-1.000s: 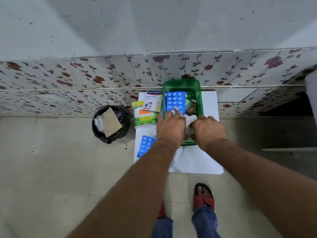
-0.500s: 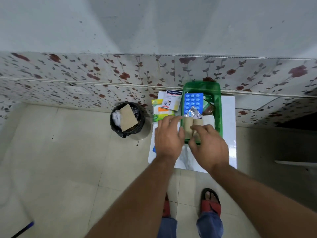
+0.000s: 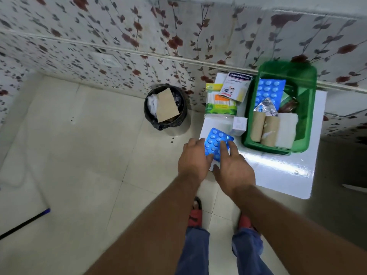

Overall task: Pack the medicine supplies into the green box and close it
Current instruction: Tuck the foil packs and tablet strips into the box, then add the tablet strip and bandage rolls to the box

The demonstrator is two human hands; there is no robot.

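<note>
Both hands reach for the blue pill sheet [image 3: 215,140] on the white table [image 3: 278,171], left of the green box [image 3: 305,108]. The left hand [image 3: 193,159] and right hand [image 3: 233,167] have fingers spread over it — not pinching yet. It looks thin, light and bendy — best pinched by its edges.

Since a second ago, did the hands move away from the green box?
Yes. Both the left hand and right hand left the green box, going left to the blue pill pack.
</note>
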